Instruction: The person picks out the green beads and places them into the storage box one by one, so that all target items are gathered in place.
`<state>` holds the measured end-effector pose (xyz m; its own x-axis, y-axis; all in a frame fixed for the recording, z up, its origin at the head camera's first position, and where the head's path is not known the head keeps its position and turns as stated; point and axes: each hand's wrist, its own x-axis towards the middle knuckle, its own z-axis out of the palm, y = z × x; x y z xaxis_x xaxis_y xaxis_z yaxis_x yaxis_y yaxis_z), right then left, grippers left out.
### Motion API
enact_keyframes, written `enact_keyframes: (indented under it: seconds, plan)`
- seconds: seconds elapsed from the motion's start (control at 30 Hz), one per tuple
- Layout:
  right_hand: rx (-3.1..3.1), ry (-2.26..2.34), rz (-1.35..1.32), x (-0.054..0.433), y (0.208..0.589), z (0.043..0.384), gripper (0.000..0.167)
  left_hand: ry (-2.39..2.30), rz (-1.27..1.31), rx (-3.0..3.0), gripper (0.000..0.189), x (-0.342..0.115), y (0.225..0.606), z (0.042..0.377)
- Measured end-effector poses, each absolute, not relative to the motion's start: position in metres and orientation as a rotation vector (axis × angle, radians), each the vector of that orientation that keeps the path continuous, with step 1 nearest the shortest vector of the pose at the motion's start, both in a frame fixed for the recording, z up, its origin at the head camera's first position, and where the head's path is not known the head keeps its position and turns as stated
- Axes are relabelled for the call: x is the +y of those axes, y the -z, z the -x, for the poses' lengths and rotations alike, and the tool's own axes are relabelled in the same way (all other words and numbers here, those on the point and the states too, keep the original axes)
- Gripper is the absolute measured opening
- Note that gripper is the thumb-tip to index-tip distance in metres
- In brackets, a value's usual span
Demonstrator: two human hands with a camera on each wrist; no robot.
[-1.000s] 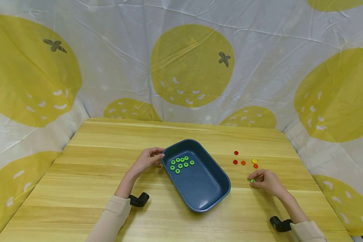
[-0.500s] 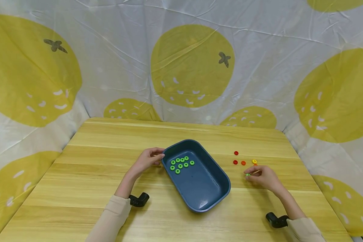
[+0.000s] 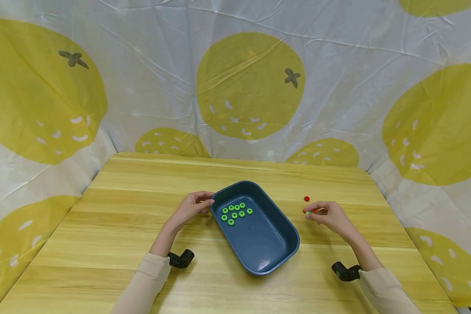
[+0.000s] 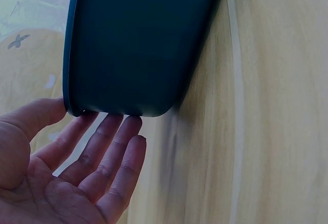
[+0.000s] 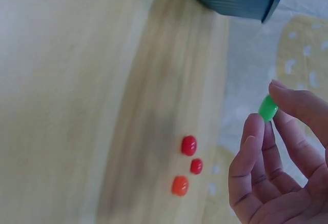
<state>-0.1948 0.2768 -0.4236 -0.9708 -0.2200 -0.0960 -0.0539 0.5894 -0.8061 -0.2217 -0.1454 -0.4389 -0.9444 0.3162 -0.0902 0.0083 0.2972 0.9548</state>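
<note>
At the left end of the dark blue plastic tray [image 3: 255, 257], my left hand [image 3: 189, 209] rests its thumb tip on the rim. Its fairly straight fingers [image 4: 105, 160] touch the outer wall. Several green ring-shaped beads [image 3: 234, 216] lie inside the tray at that end. My right hand [image 3: 332, 216] is to the right of the tray, above the table. It pinches one green bead [image 5: 268, 108] between thumb and fingertips. Below it on the table lie two red beads [image 5: 189, 145] and an orange bead [image 5: 180, 185]. The yellow bead is hidden from the head view by my right hand.
The wooden table [image 3: 133, 192] backs onto a hanging cloth [image 3: 153, 65] printed with yellow fruit. One red bead [image 3: 306, 198] lies behind my right hand. A black wrist device [image 3: 182, 259] sits on each forearm.
My right hand has moved left and away from me, carrying the green bead toward the tray, and now covers some loose beads. My left hand and the tray stay where they were.
</note>
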Motion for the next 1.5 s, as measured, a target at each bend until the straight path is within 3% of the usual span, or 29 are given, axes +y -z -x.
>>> enact_keyframes:
  seconds: [0.87,1.5]
  plan:
    - [2.620,1.393,0.413,0.202,0.375,0.226,0.030,-1.685,-0.289,2.313,0.038,-0.145,0.437,0.221]
    - [2.566,1.387,0.683,0.142,0.382,0.241,0.023,-1.696,-0.296,2.306,0.039,-0.146,0.439,0.221]
